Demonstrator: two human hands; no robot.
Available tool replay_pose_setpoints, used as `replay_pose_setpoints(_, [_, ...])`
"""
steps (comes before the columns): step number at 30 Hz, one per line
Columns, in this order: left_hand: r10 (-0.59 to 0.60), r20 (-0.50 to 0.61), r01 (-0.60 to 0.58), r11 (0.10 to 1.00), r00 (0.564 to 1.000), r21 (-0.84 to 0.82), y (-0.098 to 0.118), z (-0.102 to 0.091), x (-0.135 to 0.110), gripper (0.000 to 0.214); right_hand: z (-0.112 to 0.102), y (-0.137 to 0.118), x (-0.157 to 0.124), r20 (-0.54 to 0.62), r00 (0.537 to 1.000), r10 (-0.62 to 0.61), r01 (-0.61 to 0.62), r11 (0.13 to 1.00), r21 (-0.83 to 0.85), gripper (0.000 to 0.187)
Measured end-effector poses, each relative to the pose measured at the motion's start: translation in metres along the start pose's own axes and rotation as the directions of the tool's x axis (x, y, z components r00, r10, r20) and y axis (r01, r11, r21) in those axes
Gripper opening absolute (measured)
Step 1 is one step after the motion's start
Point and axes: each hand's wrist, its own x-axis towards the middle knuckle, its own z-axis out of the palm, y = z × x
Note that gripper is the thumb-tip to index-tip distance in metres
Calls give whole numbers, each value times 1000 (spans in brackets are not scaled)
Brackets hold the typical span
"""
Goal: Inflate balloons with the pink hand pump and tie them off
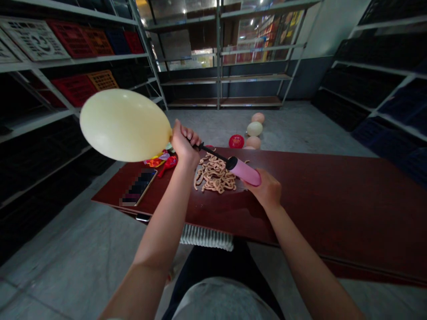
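We locate the pale yellow balloon (pixel 125 125) left of centre in the frame, inflated and raised above the tabletop (pixel 333 200). Our left hand (pixel 186 142) is closed around its neck, at the far end of a black rod (pixel 215 152). Our right hand (pixel 265 189) grips the pink pump (pixel 246 172) at centre. We judge that a loosened left grip could let the neck slip and vent air; overfilling could burst the skin. Below the pump, a pile of curled tan pieces (pixel 216 173) could scatter if struck by a falling pump. Limp balloons (pixel 168 164) and a phone (pixel 140 186) lie left of the pile; inflated balloons (pixel 255 129) sit beyond, upper right of centre.
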Motion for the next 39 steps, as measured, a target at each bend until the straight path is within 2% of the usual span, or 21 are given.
replay_pose_setpoints(5, [-77, 53, 74, 996, 996, 51, -46, 21, -16, 49, -5, -5, 4, -20, 996, 87, -87, 996, 3, 47])
replay_pose_setpoints(9, [-159, 74, 152, 983, 984, 100, -81, 28, -38, 51, -6, -5, 5, -17, 993, 117, -117, 993, -4, 51])
replay_pose_setpoints(13, [-184, 64, 177, 979, 981, 100, -91, 24, -46, 50, -6, -3, 4, -15, 992, 129, -129, 991, -19, 53])
replay_pose_setpoints(21, [-183, -45, 185, 981, 982, 52, -63, -13, -32, 43, -1, -5, 1, 56, 996, -63, 68, 994, -89, 48])
replay_pose_setpoints(28, [-154, -180, 153, 988, 972, -19, -19, -50, -22, 37, 2, -6, -4, 136, 975, -178, 197, 971, -138, 47])
replay_pose_setpoints(35, [-115, -213, 110, 993, 970, -31, 35, -91, -5, 35, 1, -7, -4, 210, 941, -266, 300, 942, -148, 51])
replay_pose_setpoints(39, [-82, -176, 79, 997, 981, -21, 53, -94, 3, 36, 2, -9, -3, 229, 935, -271, 299, 949, -98, 50])
